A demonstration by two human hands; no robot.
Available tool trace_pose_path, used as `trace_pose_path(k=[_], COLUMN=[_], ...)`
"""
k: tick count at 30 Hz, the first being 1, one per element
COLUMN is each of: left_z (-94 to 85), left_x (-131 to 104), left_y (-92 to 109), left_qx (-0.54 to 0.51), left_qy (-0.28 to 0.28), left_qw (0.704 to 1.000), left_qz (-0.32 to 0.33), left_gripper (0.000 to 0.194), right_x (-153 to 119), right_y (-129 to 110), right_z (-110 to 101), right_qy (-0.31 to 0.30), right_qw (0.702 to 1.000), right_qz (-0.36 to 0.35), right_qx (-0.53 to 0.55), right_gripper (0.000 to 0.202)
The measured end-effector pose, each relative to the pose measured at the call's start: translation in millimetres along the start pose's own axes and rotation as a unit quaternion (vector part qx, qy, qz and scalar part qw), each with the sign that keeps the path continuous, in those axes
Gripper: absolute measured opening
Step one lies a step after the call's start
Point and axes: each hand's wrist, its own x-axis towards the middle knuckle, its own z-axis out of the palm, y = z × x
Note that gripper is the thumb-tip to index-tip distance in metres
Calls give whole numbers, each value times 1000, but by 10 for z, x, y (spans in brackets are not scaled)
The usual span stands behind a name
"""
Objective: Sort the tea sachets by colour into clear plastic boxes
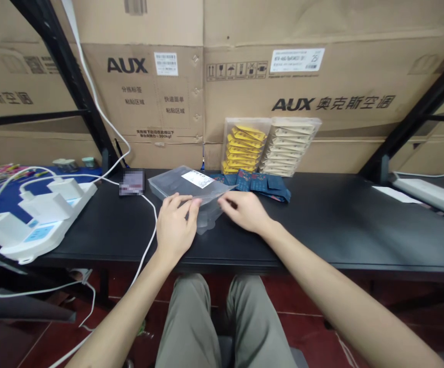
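Observation:
A clear plastic box point(172, 183) with a white printed label point(198, 179) lies tilted on the black table, its lid raised over the lower part point(206, 217). My left hand point(176, 222) grips the near left edge of the lid between thumb and fingers. At the right corner of the same box, my right hand point(244, 208) pinches the edge with its fingers curled. Just behind the box lie several dark blue patterned packets point(262, 184), partly covered by the lid.
Two clear boxes stand against the cardboard, one with yellow packets point(245, 148), one with cream packets point(289, 145). At left are a white power strip point(49, 227) with plugs, a loose white cable point(155, 225) and a small dark blurred object point(132, 183). White paper point(396, 194) lies right.

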Motion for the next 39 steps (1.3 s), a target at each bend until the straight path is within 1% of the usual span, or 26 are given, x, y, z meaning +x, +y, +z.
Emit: trace_pose_path(k=[2, 4, 5, 6, 8, 10, 11, 16, 20, 23, 25, 34, 39], left_z=[6, 9, 9, 8, 5, 3, 2, 2, 0, 0, 0, -2, -2], left_x=[5, 6, 5, 3, -3, -7, -9, -8, -6, -5, -4, -3, -5], left_y=[5, 7, 7, 7, 7, 7, 7, 7, 9, 11, 12, 2, 1], left_qx=[-4, -7, -7, -8, -8, -10, -10, -10, -10, -9, -12, -12, -11], left_qy=[4, 5, 4, 4, 4, 4, 4, 11, 10, 9, 9, 7, 6], left_qw=[1000, 1000, 1000, 1000, 1000, 1000, 1000, 1000, 1000, 1000, 1000, 1000, 1000], left_qz=[-5, -9, -10, -13, -17, -18, -18, -18, -17, -15, -16, -14, -15], left_gripper=[40, 40, 40, 40, 40, 41, 41, 40, 40, 40, 39, 41, 40], right_x=[-43, -51, -46, -40, -32, -36, -42, -81, -86, -78, -72, -72, -82], right_y=[206, 403, 485, 550, 617, 609, 586, 468, 447, 434, 417, 345, 348], right_z=[-80, -101, -90, -69, -12, 35, 48, 36, 26, 28, 24, -16, -33], right_qy=[63, 99, 96, 77, 17, -26, -33, -29, -14, -30, -40, -13, 8], right_qw=[995, 984, 982, 982, 983, 981, 981, 981, 983, 985, 984, 969, 963], right_qz=[71, 128, 135, 131, 116, 107, 105, 90, 90, 88, 94, 121, 155], right_qx=[-35, -74, -92, -110, -141, -158, -162, -171, -160, -147, -147, -215, -222], right_gripper=[34, 31, 28, 29, 38, 42, 43, 40, 31, 24, 23, 33, 42])
